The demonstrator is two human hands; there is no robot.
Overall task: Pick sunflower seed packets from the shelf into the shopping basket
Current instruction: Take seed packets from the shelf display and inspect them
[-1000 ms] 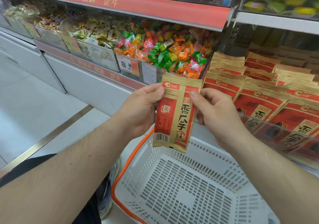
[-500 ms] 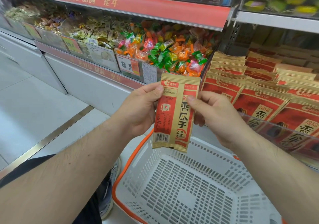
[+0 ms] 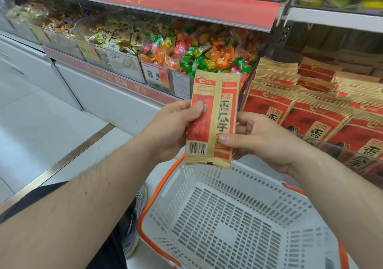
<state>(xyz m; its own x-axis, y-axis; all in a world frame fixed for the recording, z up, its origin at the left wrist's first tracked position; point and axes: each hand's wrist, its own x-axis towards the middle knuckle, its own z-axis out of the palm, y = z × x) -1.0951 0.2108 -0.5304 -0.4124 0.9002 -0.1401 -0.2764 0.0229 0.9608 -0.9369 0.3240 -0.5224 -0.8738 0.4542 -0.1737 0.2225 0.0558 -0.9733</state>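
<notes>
Both hands, left hand (image 3: 172, 128) and right hand (image 3: 267, 142), pinch an upright red-and-tan paper seed packet (image 3: 213, 117) at twelve o'clock above the white slotted plastic basket (image 3: 238, 227).

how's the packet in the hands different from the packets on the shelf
The held packet is upright, above the basket; the shelf packets lie tilted back in overlapping rows.
The held packet is gripped by the left hand and right hand; the shelf packets are untouched.
The held packet shows its barcode side; the shelf packets show only fronts.
Both share the red and gold design.
</notes>
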